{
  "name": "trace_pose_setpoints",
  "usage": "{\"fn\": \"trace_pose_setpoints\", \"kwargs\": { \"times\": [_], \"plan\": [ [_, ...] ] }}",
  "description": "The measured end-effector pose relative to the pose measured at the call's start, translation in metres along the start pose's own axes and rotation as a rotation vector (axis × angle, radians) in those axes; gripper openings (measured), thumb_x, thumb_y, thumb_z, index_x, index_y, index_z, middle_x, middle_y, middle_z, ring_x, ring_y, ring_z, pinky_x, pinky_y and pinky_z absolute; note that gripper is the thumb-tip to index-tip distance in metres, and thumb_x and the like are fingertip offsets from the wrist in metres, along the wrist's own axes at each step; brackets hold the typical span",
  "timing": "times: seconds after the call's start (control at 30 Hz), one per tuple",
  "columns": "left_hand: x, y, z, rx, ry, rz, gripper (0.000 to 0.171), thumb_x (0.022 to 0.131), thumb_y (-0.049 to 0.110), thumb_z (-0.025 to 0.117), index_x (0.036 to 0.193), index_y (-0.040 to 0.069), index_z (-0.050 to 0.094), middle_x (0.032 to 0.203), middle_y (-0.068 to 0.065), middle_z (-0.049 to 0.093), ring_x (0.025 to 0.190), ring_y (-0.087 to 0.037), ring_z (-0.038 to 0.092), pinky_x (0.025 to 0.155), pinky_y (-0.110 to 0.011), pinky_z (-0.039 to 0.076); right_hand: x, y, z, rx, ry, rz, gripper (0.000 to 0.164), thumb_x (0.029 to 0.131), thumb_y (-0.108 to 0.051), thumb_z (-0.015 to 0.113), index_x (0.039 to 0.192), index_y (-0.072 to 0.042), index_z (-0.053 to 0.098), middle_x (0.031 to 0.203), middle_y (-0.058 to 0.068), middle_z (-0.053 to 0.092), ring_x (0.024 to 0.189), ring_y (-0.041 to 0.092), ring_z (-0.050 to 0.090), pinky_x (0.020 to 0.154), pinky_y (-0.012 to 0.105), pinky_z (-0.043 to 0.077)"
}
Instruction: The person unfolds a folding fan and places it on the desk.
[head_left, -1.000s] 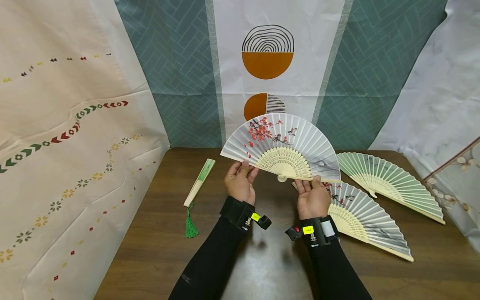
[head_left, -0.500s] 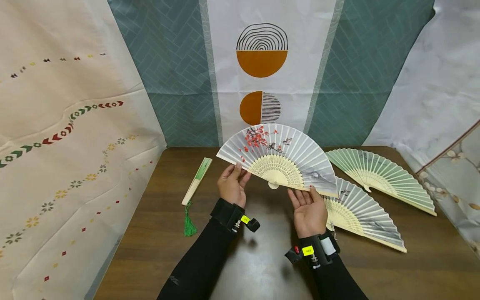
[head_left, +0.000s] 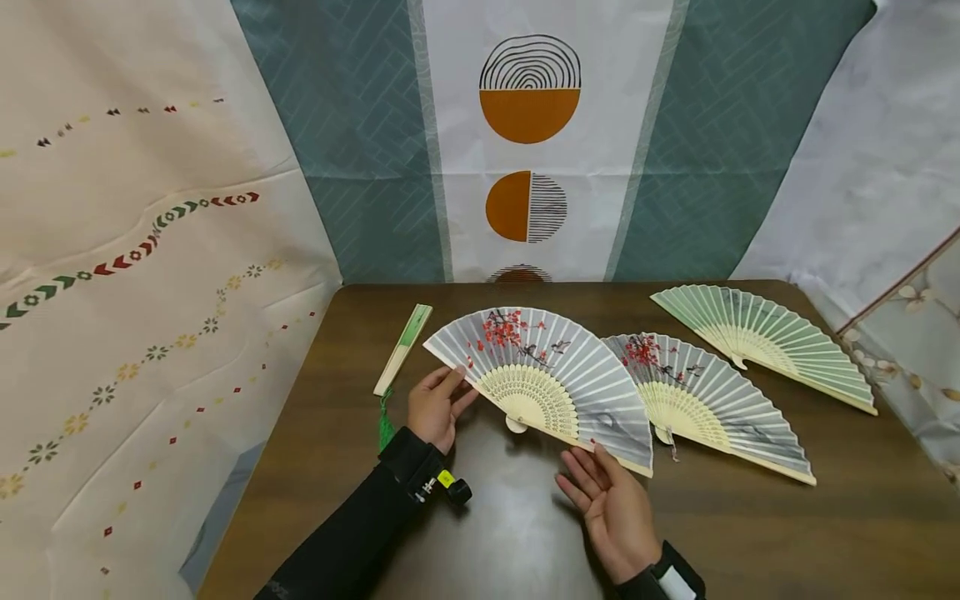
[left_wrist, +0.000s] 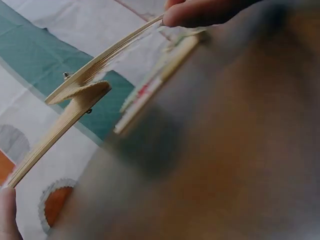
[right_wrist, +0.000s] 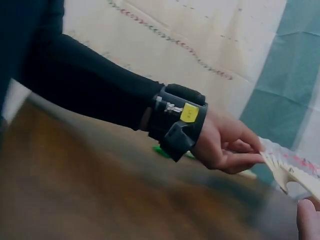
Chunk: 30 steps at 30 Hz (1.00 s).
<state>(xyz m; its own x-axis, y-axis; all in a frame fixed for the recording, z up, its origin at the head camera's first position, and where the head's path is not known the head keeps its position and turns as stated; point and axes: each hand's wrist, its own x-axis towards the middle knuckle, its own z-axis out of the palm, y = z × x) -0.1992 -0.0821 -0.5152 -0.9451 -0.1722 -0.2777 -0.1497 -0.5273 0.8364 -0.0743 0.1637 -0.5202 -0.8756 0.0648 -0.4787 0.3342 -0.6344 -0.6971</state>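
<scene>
An open folding fan (head_left: 525, 400), pale grey with red blossoms and ivory ribs, is held between the two hands in the head view, tilted down to the right. My left hand (head_left: 435, 410) pinches its left end between thumb and fingers. At its lower right edge my right hand (head_left: 611, 508), palm up, pinches the guard rib with its fingertips, the other fingers spread loosely. In the left wrist view the fan's ribs (left_wrist: 55, 130) show edge-on, raised over the table. The right wrist view shows the left hand (right_wrist: 225, 142) gripping the fan's end.
A similar grey blossom fan (head_left: 712, 408) lies spread on the wooden table (head_left: 495, 533), right of the held one. Behind it is a spread green fan (head_left: 772, 337). A folded green fan (head_left: 402, 350) with a green tassel (head_left: 386, 425) lies at the left. Patterned cloths hang around.
Both hands have lowered the grey blossom fan toward the table and nearer the body, tilting its right end downward. The other grey fan is now less covered. The right fingers have spread more.
</scene>
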Motion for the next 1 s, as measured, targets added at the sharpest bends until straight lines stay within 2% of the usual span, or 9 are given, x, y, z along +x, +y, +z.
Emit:
{"fn": "trace_pose_setpoints", "kwargs": {
  "times": [0.17,0.37,0.5,0.7,0.9,1.0],
  "plan": [
    [-0.014,0.000,-0.012,0.105,-0.025,-0.037,0.017,0.112,0.003,0.071,0.125,-0.008,0.070,0.096,-0.002,0.071,0.086,-0.011,0.073,0.077,-0.025,0.074,-0.015,0.007,-0.012,-0.047,-0.011,0.032,0.038,0.126,-0.038,0.043,0.153,-0.012,0.042,0.121,-0.008,0.077,0.113,0.004,0.080,0.104,0.034,0.071],
    [-0.027,0.001,-0.022,0.190,-0.047,-0.055,0.021,0.107,-0.002,0.074,0.123,-0.015,0.070,0.087,-0.001,0.080,0.076,-0.010,0.079,0.071,-0.025,0.073,-0.028,0.011,-0.027,-0.055,-0.038,0.053,0.052,0.127,-0.034,0.034,0.167,-0.003,0.030,0.125,-0.004,0.077,0.113,0.006,0.081,0.110,0.036,0.069],
    [-0.035,-0.002,-0.028,0.256,-0.063,-0.095,0.024,0.106,-0.002,0.076,0.125,-0.015,0.069,0.086,-0.002,0.081,0.072,-0.009,0.079,0.067,-0.024,0.072,-0.035,0.012,-0.038,-0.060,-0.048,0.062,0.056,0.127,-0.032,0.028,0.171,0.002,0.022,0.124,-0.003,0.076,0.113,0.006,0.081,0.112,0.037,0.068],
    [-0.035,-0.006,-0.016,0.311,-0.107,-0.140,0.023,0.106,-0.001,0.075,0.123,-0.015,0.069,0.088,-0.004,0.081,0.070,-0.010,0.079,0.065,-0.023,0.071,-0.035,0.003,-0.051,-0.056,-0.039,0.050,0.053,0.127,-0.031,0.027,0.168,0.002,0.026,0.122,-0.002,0.078,0.112,0.007,0.081,0.111,0.035,0.068],
    [-0.029,-0.010,-0.001,0.324,-0.159,-0.162,0.015,0.105,-0.002,0.074,0.115,-0.014,0.071,0.086,-0.006,0.081,0.069,-0.010,0.079,0.063,-0.023,0.070,-0.035,-0.004,-0.059,-0.050,-0.036,0.053,0.062,0.127,-0.030,0.026,0.175,0.006,0.010,0.122,-0.002,0.076,0.114,0.007,0.080,0.114,0.035,0.067],
    [-0.027,-0.012,0.003,0.333,-0.165,-0.180,0.013,0.105,-0.003,0.074,0.113,-0.013,0.072,0.088,-0.006,0.083,0.068,-0.010,0.079,0.063,-0.024,0.071,-0.036,-0.005,-0.062,-0.044,-0.029,0.060,0.063,0.127,-0.028,0.026,0.176,0.007,0.010,0.121,-0.001,0.077,0.113,0.007,0.080,0.113,0.035,0.067]
  ]
}}
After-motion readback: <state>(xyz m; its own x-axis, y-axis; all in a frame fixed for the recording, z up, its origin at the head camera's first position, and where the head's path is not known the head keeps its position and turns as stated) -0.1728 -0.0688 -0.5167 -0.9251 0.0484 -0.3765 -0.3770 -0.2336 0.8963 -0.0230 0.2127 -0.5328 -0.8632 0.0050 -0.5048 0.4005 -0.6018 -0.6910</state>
